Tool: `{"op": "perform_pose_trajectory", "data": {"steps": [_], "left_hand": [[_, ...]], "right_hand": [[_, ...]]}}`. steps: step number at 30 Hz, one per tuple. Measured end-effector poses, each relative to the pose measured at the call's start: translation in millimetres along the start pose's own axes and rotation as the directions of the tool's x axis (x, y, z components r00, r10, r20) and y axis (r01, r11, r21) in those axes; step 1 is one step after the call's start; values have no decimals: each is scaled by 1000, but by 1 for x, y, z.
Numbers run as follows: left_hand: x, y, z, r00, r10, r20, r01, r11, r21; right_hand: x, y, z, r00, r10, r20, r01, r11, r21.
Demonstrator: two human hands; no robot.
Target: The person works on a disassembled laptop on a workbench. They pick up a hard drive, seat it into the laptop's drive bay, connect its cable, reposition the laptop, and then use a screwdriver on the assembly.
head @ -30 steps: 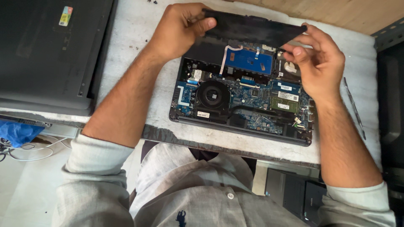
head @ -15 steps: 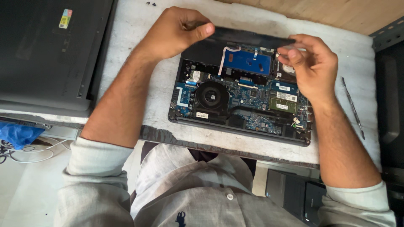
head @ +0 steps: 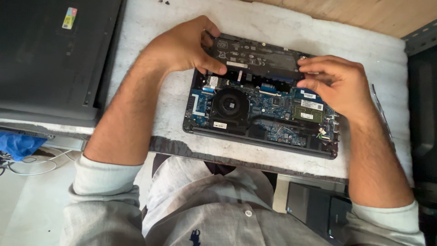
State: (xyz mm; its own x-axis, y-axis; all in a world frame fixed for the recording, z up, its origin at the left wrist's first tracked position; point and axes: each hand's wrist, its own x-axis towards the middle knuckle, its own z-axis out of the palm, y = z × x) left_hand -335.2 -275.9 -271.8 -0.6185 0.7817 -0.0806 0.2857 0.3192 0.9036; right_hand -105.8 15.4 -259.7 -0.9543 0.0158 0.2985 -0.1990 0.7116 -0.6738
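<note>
Kneeling or seated at near edge of white padded bench point(head: 282, 23), grey shirt point(head: 214, 209) and rolled sleeves filling foreground. Opened laptop base point(head: 261, 109) lying flat at bench centre, underside up, cover off: round black fan point(head: 231, 105) left of middle, blue circuit board point(head: 273, 102) around it, green memory module point(head: 307, 111) to right.

Left hand point(head: 184, 45) curled over far-left corner of long black battery pack point(head: 255, 57), thumb pressed on its near edge. Right hand point(head: 337, 84) pinching far-right end of same pack between thumb and fingertips.

Compared with a second ago: pack then raised and tilted clear of chassis, blue panel exposed beneath; now lowered flat into far bay, blue panel almost fully covered. Both hands brought lower and closer to board.

Right end of pack hidden under fingers; seating and connector there not determinable. Labels on pack too small to assess.

Closed dark laptop point(head: 50, 54) at left, cut off by frame. Thin metal tool point(head: 380, 109) just right of base, partly hidden behind right wrist. Blue cloth point(head: 16, 145) low at left.
</note>
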Motion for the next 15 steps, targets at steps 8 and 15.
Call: {"op": "perform_pose_trajectory", "data": {"steps": [8,15], "left_hand": [[-11,19,2,988,-152,28,143,969,203],[-10,15,3,998,-47,-28,54,929,367]], "right_hand": [[4,-12,-3,994,-53,91,75,964,-256],[2,-13,2,986,-113,122,143,950,-279]]}}
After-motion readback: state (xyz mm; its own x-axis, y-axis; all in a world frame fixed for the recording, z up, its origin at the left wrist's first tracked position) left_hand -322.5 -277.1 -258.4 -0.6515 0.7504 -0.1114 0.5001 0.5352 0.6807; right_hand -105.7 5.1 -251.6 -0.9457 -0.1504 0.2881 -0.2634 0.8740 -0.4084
